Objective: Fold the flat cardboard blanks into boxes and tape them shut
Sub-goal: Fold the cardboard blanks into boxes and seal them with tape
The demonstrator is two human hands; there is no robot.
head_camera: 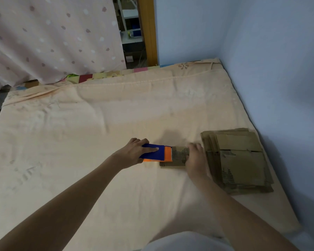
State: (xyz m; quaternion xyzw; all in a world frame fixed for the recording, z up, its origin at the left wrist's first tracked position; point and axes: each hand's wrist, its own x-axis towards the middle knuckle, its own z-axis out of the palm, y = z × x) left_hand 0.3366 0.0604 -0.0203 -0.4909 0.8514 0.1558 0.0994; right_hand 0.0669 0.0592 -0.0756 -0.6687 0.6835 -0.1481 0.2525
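A small folded cardboard box (177, 157) lies on the peach bed sheet (98, 133), right of centre. My left hand (136, 151) grips a blue and orange tape dispenser (157, 153), whose orange end sits on the box's left part. My right hand (195, 156) holds the box at its right side, fingers curled over its top edge. Its image is blurred. A stack of flat cardboard blanks (237, 160) lies just right of the box, close to the wall.
A blue wall (270, 69) runs along the bed's right edge and far corner. A spotted pink curtain (53, 38) hangs at the far left. Beyond the bed's far edge, a yellow door frame (149, 29) and shelves show.
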